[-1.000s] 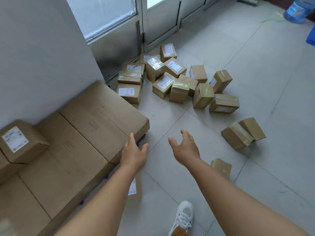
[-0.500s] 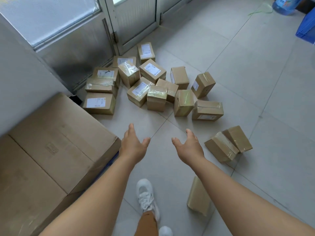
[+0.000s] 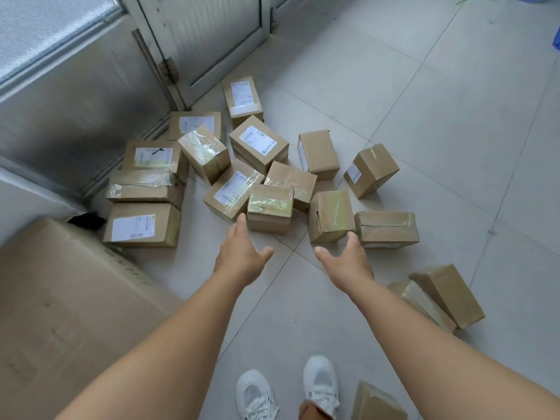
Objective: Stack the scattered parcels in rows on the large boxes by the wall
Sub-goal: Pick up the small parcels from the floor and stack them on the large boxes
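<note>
Cardboard filled my lower left: the large box (image 3: 60, 313) sat by the wall. Scattered parcels (image 3: 257, 165) lay heaped on the tiled floor (image 3: 424, 131) near the door. I saw the left hand (image 3: 241, 256) reaching, fingers spread, just short of a taped parcel (image 3: 269, 207); the right hand (image 3: 348, 262) hung open, holding nothing, beside another parcel (image 3: 330, 215).

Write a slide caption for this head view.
Both open hands, left hand and right hand, reach toward scattered parcels.
</note>
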A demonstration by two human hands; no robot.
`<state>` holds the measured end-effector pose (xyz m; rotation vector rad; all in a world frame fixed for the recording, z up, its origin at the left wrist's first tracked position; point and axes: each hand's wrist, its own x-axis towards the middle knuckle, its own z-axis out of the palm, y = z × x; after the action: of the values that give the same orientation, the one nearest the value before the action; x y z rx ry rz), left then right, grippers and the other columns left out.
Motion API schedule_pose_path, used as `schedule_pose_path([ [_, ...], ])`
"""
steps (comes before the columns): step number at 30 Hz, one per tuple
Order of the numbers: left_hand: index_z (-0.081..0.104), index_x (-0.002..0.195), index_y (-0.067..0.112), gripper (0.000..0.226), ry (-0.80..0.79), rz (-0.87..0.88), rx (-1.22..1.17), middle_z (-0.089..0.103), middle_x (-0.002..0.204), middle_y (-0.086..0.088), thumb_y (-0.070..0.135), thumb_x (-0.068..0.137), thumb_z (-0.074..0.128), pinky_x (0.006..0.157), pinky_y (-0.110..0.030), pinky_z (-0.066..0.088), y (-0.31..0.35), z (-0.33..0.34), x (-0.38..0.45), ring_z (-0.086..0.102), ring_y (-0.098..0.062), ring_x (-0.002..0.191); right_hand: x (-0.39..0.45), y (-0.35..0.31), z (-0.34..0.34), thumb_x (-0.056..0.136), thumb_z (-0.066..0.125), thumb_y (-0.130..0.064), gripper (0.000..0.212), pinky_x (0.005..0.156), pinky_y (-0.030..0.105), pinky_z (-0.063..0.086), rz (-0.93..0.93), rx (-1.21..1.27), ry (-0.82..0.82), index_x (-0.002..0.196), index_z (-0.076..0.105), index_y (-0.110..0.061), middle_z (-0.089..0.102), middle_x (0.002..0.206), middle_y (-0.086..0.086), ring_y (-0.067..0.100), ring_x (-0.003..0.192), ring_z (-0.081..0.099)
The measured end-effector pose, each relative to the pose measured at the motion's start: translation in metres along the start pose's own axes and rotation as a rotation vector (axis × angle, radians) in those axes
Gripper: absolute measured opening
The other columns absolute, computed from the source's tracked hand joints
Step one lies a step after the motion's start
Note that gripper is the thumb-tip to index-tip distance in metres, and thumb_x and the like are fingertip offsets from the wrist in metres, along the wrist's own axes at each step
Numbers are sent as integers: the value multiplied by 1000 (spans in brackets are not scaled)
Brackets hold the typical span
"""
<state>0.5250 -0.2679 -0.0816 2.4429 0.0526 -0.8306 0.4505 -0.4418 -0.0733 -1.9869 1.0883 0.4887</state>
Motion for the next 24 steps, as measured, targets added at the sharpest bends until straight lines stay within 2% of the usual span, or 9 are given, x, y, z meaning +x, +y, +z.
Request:
schedule_pose_path([
  [3,1,154,21,96,-11,18,57,12,160,3,37,86,67,112,-40,30,6,12,44,22,-21,144,46,0,6,83,67,-45,92,108,39,32,22,-5,-3,152,13,-16,27,155,6,27,138,33],
  [6,2,154,23,97,-14,61,144,12,160,5,38,84,69,112,-40,30,12,29,86,22,-21,143,94,2,15,81,69,-48,101,112,42,29,60,-44,-52,153,6,-17,19,157,7,28,141,26],
  [12,-1,154,23,104,-34,95,334,0,161,5,35,82,72,115,-37,21,21,67,170,6,-17,148,190,9,33,77,72,-51,115,117,44,12,126,-174,-89,153,-10,-25,-6,161,7,32,147,2],
  [16,-7,153,22,110,-77,148,507,-10,161,2,28,80,75,117,-38,13,22,86,216,-5,-20,148,236,16,41,72,76,-52,125,116,47,8,152,-282,-75,150,-18,-27,-16,159,12,33,147,-3],
  [19,-13,152,21,111,-134,178,642,-19,160,0,17,81,72,118,-43,7,22,97,241,-12,-22,147,259,22,50,68,77,-57,130,116,49,9,163,-354,-63,149,-21,-28,-14,158,14,35,146,-2],
  [24,-19,151,19,107,-150,225,816,-17,160,-2,13,84,65,118,-46,9,15,104,259,-13,-24,147,276,28,62,61,79,-59,136,109,53,21,153,-444,-3,146,-23,-30,-5,152,14,35,138,13],
])
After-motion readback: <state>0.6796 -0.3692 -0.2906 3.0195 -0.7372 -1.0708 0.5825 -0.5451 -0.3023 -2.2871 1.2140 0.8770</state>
